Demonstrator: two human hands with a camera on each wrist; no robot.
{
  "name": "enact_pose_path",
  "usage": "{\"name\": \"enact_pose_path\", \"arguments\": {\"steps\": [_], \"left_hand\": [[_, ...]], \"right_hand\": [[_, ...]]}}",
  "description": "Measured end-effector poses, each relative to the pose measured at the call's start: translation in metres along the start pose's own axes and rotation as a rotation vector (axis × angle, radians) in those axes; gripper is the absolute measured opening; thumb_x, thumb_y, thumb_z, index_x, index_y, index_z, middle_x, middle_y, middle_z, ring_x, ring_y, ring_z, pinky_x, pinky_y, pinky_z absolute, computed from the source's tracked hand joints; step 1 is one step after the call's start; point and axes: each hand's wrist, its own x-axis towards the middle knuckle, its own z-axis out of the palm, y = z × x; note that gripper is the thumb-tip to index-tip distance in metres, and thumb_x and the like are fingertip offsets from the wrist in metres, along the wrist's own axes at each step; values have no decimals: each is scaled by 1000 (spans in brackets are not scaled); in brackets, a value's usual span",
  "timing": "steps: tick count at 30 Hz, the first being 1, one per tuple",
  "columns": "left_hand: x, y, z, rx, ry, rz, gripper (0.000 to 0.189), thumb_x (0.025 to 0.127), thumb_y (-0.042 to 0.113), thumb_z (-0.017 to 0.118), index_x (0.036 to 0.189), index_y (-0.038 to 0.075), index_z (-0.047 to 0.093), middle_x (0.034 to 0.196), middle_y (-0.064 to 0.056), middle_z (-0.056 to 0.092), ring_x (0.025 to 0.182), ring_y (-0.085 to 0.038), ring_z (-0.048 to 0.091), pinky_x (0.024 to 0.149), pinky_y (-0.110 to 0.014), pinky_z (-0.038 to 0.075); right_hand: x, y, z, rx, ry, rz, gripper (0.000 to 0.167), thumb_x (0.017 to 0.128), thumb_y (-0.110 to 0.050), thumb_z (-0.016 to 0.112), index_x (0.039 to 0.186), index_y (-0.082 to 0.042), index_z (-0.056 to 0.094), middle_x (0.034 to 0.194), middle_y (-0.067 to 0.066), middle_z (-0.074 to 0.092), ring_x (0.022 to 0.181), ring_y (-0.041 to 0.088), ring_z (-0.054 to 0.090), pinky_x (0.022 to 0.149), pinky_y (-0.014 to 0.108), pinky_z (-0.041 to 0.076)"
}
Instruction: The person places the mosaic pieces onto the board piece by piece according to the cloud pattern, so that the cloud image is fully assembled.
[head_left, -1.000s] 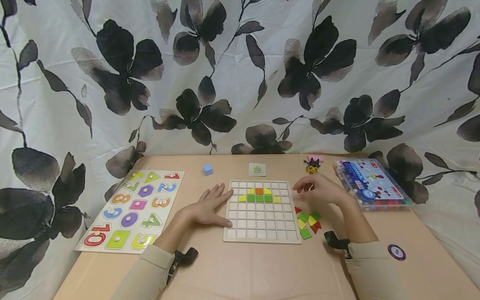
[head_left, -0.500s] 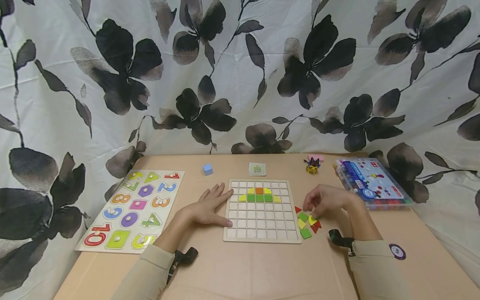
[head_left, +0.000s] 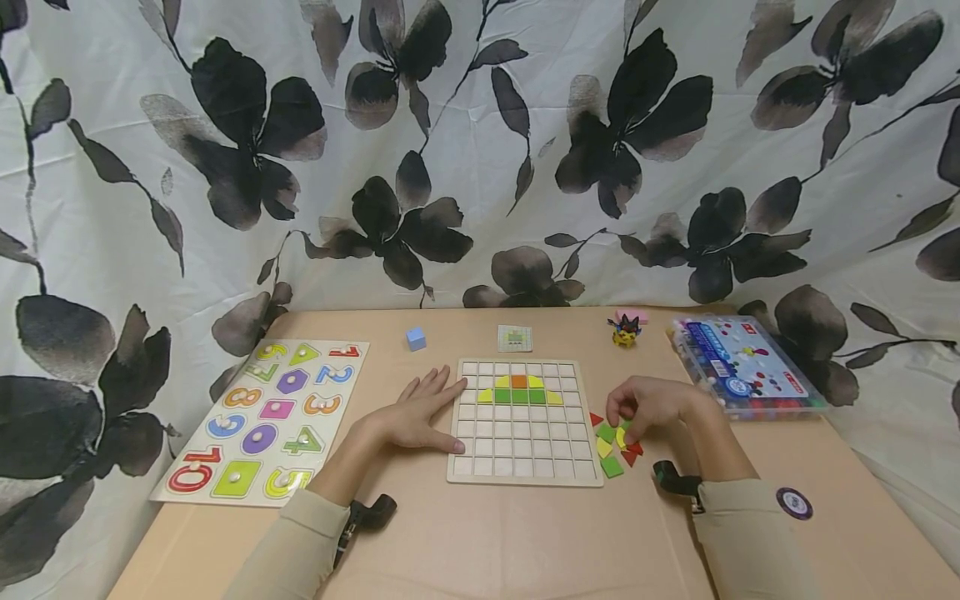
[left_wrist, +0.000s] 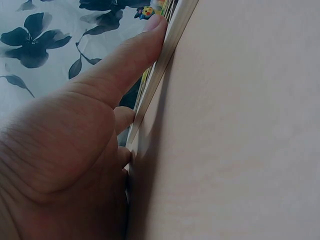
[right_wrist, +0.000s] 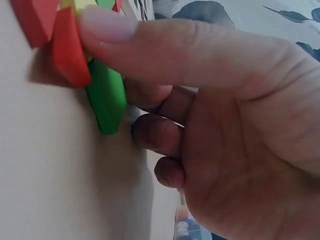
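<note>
A white grid board (head_left: 517, 454) lies mid-table in the head view. On its upper rows, green, yellow and orange pieces (head_left: 519, 397) form a stepped mound. My left hand (head_left: 408, 421) rests at the board's left side, thumb and fingers spread along the edge. To the right is a small pile of loose pieces, among them a green one (right_wrist: 107, 100), a red one (right_wrist: 70, 50) and a yellow one (head_left: 604, 448). My right hand (head_left: 656, 407) reaches down to this pile, its thumb overlapping the yellow and red pieces in the right wrist view. Whether it pinches one, I cannot tell.
A picture card (head_left: 514, 339), a blue cube (head_left: 416, 338) and a small figurine (head_left: 624, 332) stand behind the board. The number puzzle board (head_left: 288, 450) is at left, a clear plastic case (head_left: 750, 367) at right. A round dark chip (head_left: 794, 503) lies near the right sleeve.
From beside the board's upper right, my right hand has moved right and down to the loose pieces. During the last half second it has shifted only slightly. My left hand stays put.
</note>
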Motion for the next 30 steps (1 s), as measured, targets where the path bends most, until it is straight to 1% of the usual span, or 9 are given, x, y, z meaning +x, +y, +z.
{"name": "enact_pose_path", "arguments": {"steps": [4, 8, 12, 15, 19, 24, 27, 30], "left_hand": [[0, 0, 0, -6, 3, 4, 115, 81, 70, 75, 169, 25, 17, 176, -13, -7, 163, -33, -11, 131, -56, -7], [0, 1, 0, -6, 4, 9, 114, 82, 70, 75, 169, 25, 17, 176, -14, -7, 163, -33, -11, 131, -56, -7], [0, 1, 0, 0, 5, 11, 114, 82, 70, 75, 169, 25, 17, 176, -14, -7, 163, -33, -11, 131, -56, -7], [0, 0, 0, 1, 6, 11, 114, 81, 70, 75, 169, 25, 17, 176, -13, -7, 163, -33, -11, 131, -56, -6], [-1, 0, 0, -6, 7, 13, 114, 81, 70, 75, 169, 25, 17, 176, -14, -6, 163, -34, -10, 131, -56, -6], [0, 0, 0, -4, 9, 9, 114, 81, 72, 75, 169, 26, 17, 176, -13, -7, 163, -32, -11, 131, -55, -7], [0, -1, 0, -2, 10, 11, 114, 81, 71, 75, 169, 26, 18, 176, -14, -6, 163, -33, -11, 131, -56, -7], [0, 0, 1, -3, 12, 17, 114, 81, 71, 75, 169, 24, 18, 176, -15, -6, 163, -34, -10, 131, -57, -6]], "right_hand": [[0, 2, -2, -10, 35, 2, 19, 80, -3, 85, 96, -4, 74, 77, 3, 56, 77, 20, 52, 69, 29, 42], [2, 4, -3, 0, 71, 7, 18, 83, -5, 85, 98, -7, 76, 79, 4, 60, 79, 21, 55, 73, 31, 45], [2, 4, -4, 8, 81, 9, 21, 81, -5, 86, 100, -7, 75, 84, 6, 62, 83, 21, 56, 73, 30, 47], [2, 2, -4, -12, 88, 8, 22, 80, -4, 87, 99, -7, 75, 85, 8, 63, 84, 21, 56, 73, 30, 48], [4, 0, -3, -53, 119, 16, 21, 81, -5, 87, 97, -9, 75, 86, 6, 63, 85, 22, 56, 76, 32, 49], [7, -2, -1, -66, 160, 33, 20, 83, -4, 86, 97, -9, 73, 87, 6, 63, 87, 23, 56, 78, 33, 49], [7, -2, -1, -64, 171, 12, 20, 83, -2, 84, 97, -7, 71, 87, 6, 63, 85, 22, 56, 75, 31, 49], [7, -2, -1, -48, 170, -37, 19, 84, 1, 82, 98, -3, 70, 85, 5, 62, 82, 21, 56, 72, 28, 50]]}}
